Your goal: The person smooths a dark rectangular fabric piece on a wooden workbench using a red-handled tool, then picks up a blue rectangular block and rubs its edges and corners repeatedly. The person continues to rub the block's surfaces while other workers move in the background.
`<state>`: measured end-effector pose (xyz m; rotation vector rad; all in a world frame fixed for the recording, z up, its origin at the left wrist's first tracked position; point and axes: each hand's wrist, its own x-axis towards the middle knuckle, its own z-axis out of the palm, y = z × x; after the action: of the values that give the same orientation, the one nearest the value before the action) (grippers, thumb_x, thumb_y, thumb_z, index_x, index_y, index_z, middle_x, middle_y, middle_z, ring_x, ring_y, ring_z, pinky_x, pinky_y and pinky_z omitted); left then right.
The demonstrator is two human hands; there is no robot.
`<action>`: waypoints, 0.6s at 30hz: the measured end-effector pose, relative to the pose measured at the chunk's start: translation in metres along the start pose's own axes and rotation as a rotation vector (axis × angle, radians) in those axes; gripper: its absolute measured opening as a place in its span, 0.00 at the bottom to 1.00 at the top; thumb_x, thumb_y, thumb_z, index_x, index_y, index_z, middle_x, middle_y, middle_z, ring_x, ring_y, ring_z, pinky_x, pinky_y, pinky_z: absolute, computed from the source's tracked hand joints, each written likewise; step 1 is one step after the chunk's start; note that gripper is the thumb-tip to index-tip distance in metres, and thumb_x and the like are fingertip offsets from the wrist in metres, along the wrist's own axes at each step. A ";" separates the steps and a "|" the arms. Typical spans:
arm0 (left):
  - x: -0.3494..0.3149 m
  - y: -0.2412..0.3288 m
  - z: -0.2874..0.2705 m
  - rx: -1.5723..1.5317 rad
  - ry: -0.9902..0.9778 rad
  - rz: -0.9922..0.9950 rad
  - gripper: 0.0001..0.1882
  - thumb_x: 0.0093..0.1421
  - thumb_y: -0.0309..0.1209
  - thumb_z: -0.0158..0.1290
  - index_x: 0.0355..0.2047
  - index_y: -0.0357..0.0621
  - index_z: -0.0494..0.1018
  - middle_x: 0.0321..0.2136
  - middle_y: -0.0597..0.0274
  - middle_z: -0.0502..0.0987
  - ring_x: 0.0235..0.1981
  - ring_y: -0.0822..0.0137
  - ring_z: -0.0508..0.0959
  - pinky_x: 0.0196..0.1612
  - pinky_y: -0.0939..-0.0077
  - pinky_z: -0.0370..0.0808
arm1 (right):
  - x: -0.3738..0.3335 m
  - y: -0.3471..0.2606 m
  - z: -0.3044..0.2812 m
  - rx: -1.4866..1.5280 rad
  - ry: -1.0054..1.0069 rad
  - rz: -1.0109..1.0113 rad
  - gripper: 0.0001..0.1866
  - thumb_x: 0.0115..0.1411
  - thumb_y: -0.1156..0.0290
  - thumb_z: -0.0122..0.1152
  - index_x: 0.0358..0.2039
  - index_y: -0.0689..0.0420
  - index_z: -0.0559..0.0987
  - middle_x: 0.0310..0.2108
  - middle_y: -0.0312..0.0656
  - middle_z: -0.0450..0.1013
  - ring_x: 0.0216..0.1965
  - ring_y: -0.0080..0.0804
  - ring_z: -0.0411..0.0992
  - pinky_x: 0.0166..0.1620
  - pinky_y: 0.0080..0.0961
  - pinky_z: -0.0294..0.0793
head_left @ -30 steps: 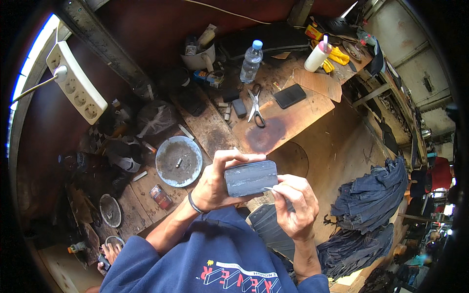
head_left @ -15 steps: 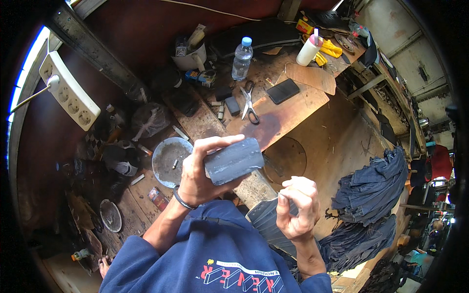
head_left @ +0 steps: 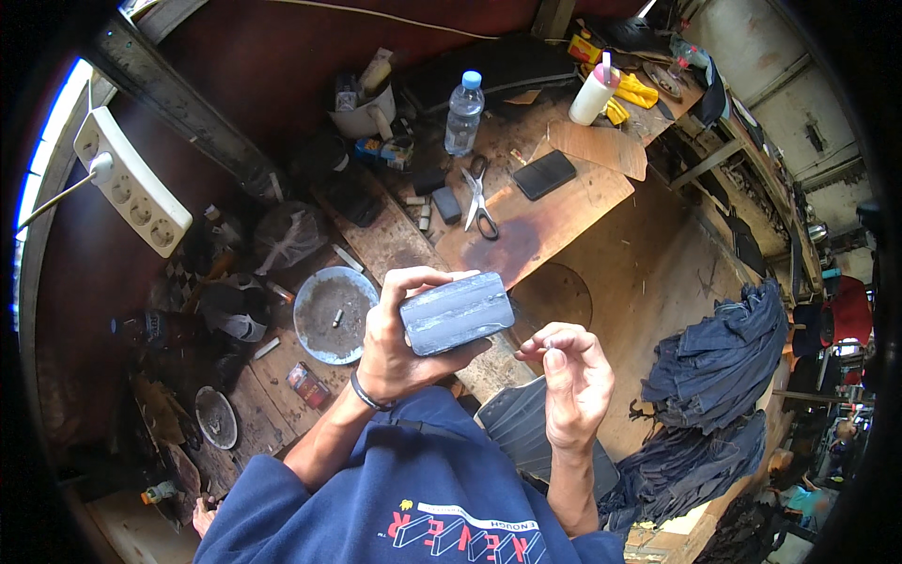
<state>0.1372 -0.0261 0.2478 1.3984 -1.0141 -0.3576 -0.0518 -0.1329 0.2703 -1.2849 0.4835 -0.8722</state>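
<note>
A dark grey rectangular block (head_left: 458,313), with pale streaks running along its upper face, rests in my left hand (head_left: 387,331). The fingers and thumb of that hand wrap around its left end and edges. To the right of the block, and apart from it, my right hand (head_left: 575,385) is raised with thumb and fingertips pinched together. Whatever those fingertips hold, if anything, is too small to make out. A round, dusty metal dish (head_left: 315,331) with a cigarette butt in it lies just left of my left hand.
Beyond my hands, the wooden bench holds scissors (head_left: 476,199), a black phone (head_left: 545,176), a water bottle (head_left: 463,115) and a white flask (head_left: 593,97). Dark folded cloth (head_left: 719,348) is heaped at right. A power strip (head_left: 132,179) hangs at left.
My right hand has turned, its fingers now pointing left toward the block. The block has tilted in my left hand, showing more of its streaked face.
</note>
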 end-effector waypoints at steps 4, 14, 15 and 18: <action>-0.005 -0.004 -0.004 -0.008 -0.031 -0.069 0.45 0.45 0.21 0.78 0.59 0.41 0.63 0.55 0.48 0.78 0.57 0.59 0.80 0.60 0.62 0.78 | -0.001 0.008 -0.005 0.120 0.019 0.084 0.07 0.71 0.76 0.61 0.46 0.65 0.78 0.47 0.48 0.76 0.45 0.31 0.78 0.51 0.33 0.82; -0.009 -0.011 -0.003 -0.036 0.019 -0.121 0.41 0.47 0.25 0.78 0.57 0.41 0.66 0.53 0.48 0.82 0.54 0.58 0.83 0.57 0.64 0.80 | -0.003 0.020 -0.005 0.094 0.144 0.198 0.07 0.70 0.77 0.64 0.45 0.66 0.79 0.38 0.44 0.79 0.37 0.29 0.79 0.49 0.37 0.87; -0.009 -0.012 -0.003 -0.026 0.016 -0.125 0.41 0.47 0.25 0.78 0.57 0.41 0.66 0.53 0.49 0.82 0.54 0.59 0.83 0.57 0.64 0.80 | -0.004 0.021 -0.005 0.132 0.139 0.195 0.07 0.70 0.76 0.64 0.45 0.66 0.79 0.38 0.43 0.79 0.36 0.28 0.79 0.49 0.37 0.87; -0.010 -0.013 -0.004 -0.046 0.027 -0.124 0.41 0.47 0.25 0.78 0.57 0.41 0.66 0.53 0.49 0.82 0.53 0.59 0.83 0.57 0.64 0.80 | -0.006 0.021 -0.003 0.073 0.139 0.234 0.06 0.70 0.76 0.65 0.43 0.65 0.78 0.36 0.43 0.78 0.35 0.25 0.78 0.47 0.38 0.90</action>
<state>0.1394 -0.0189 0.2327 1.4241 -0.8939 -0.4492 -0.0514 -0.1287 0.2482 -1.0808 0.6916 -0.7769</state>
